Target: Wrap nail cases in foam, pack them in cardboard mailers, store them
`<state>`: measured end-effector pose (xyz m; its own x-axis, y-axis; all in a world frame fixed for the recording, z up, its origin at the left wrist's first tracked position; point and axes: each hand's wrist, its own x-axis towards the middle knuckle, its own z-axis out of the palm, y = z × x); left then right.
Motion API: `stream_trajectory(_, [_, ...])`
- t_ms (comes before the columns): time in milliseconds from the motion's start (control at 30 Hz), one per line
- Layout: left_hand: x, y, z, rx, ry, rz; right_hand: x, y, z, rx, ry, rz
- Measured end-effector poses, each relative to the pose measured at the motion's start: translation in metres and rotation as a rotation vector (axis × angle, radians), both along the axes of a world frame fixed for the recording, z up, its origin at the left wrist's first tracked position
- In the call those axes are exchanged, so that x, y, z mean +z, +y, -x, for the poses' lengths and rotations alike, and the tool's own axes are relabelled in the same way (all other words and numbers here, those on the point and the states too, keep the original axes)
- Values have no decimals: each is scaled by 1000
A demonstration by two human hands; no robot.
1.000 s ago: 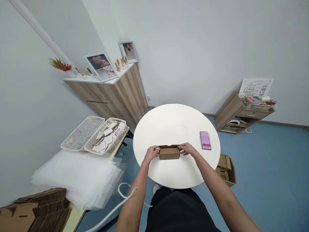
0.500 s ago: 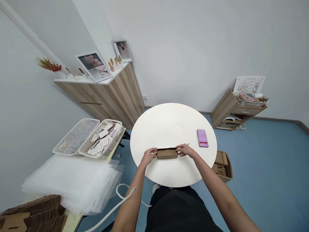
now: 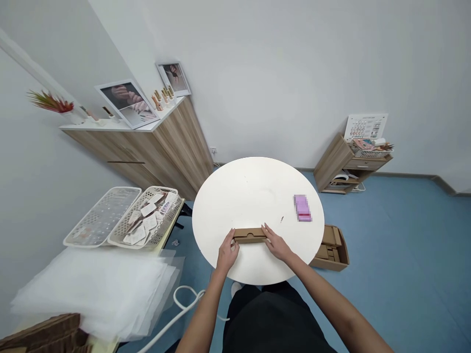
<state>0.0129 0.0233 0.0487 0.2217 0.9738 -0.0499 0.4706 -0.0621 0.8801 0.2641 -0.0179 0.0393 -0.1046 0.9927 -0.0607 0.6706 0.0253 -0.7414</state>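
A long, narrow brown cardboard box rests on the round white table near its front side. Its lid lies down over the top, with a half-round thumb notch in the lid's edge. Around the left end of the box, my left hand has its fingers and thumb bent against the corner. My right hand grips the opposite end, fingertips at the top corner. What the box holds is hidden.
A blurred purple packet and a small dark object lie on the table. Beside it is a carton of brown boxes. On the left are white baskets, translucent sheets and flat cardboard; a white cable hangs nearby.
The box's lid has come down; its dark open gap is gone and the notched flap now shows on top. Both hands have shifted to grip the ends. The view has turned slightly right.
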Motion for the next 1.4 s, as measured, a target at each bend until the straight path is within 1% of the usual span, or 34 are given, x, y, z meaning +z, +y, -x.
stream_trajectory(100, [-4,-15,-5,-117,138,-116,-6,-14,4,103,-168,-91])
stream_trajectory(167, [-9,-23,-6,-168,211,-150,-10,-18,5,110,-217,-136])
stream_trajectory(233, [-16,-27,-5,-171,252,-183,-16,-18,5,96,-224,-167])
stream_trajectory(367, [-30,-24,0,-169,289,-211,-25,-11,8,41,-256,-185])
stream_trajectory(433, [-35,-19,2,-184,285,-225,-25,-5,13,16,-290,-180])
stream_trajectory(500, [-36,-16,3,-199,275,-235,-21,-1,20,-4,-316,-166])
stream_trajectory(600, [-29,-15,0,-203,251,-232,-10,2,30,-46,-364,-129])
stream_trajectory(700, [-15,-18,-11,-184,180,-210,3,-3,34,-85,-453,-86])
stream_trajectory(800, [5,-21,-32,-140,62,-67,18,-24,20,-171,-501,-91])
stream_trajectory(867, [18,-22,-54,-131,-11,76,26,-47,0,-248,-496,-122])
stream_trajectory(933, [32,-24,-84,-154,-59,205,33,-76,-27,-317,-485,-165])
stream_trajectory(1033, [48,-37,-143,-202,-133,408,36,-125,-75,-415,-488,-240])
stream_trajectory(1100, [54,-55,-187,-234,-222,582,32,-158,-109,-473,-507,-304])
stream_trajectory(1133, [55,-66,-210,-229,-271,648,30,-175,-126,-499,-516,-334])
stream_trajectory(1200, [50,-93,-255,-219,-358,743,23,-209,-161,-553,-503,-365])
stream_trajectory(1267, [38,-121,-298,-212,-419,771,16,-242,-197,-634,-418,-339])
stream_trajectory(1333, [21,-148,-339,-202,-446,744,6,-272,-234,-774,-233,-267])
stream_trajectory(1400, [-1,-173,-376,-184,-444,693,-6,-296,-269,-967,56,-143])
